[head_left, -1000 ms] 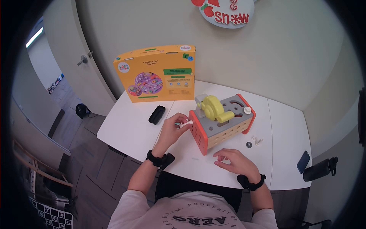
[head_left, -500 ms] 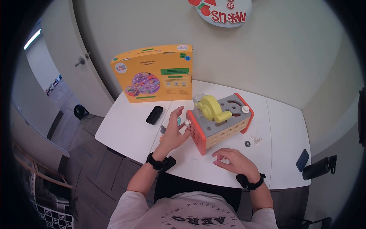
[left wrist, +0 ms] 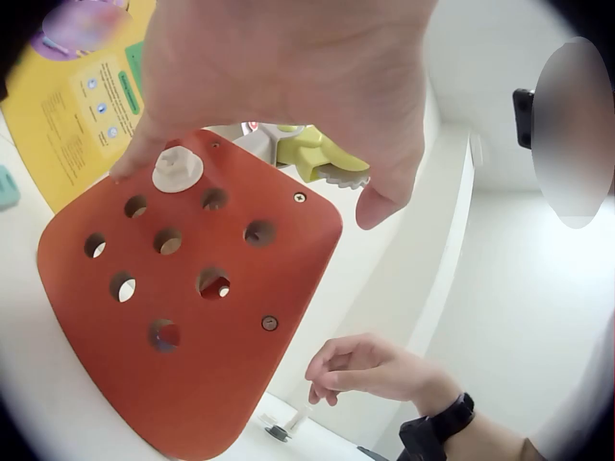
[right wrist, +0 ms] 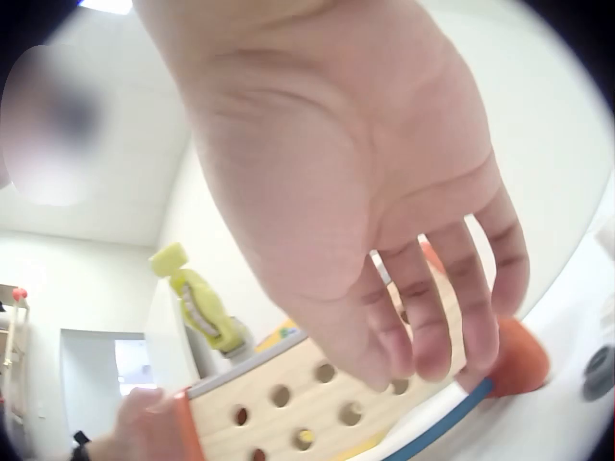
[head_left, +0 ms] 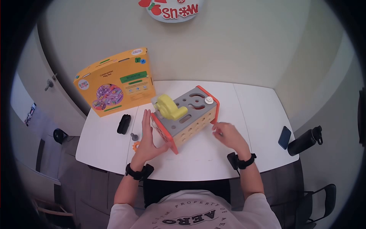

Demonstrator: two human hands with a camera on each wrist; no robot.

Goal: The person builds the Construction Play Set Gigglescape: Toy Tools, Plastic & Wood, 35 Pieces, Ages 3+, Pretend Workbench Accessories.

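A toy workbench (head_left: 194, 124) with wooden sides, a grey top and red-orange end panels stands on the white table. A white round-headed piece (left wrist: 178, 170) sits in an upper hole of its near-left panel (left wrist: 192, 288). My left hand (head_left: 148, 143) spans that panel, fingers straight along the far side near the white piece and thumb by the front edge. My right hand (head_left: 230, 136) hovers by the right front corner, fingers loosely bent and holding nothing. On top are a yellow toy saw (head_left: 169, 107) and a white knob (head_left: 209, 100).
A yellow play-set box (head_left: 114, 86) stands behind to the left. A black case (head_left: 124, 124), a grey bolt (head_left: 134, 136) and an orange gear-like piece (head_left: 135, 146) lie left. A phone (head_left: 284, 137) and black bottle (head_left: 305, 141) are at the right. A grey ring (left wrist: 277, 433) lies beyond my right hand.
My left hand has let go of the white piece, now in the panel, and spread along the panel. My right hand has moved towards the workbench's right corner. The head view has turned right.
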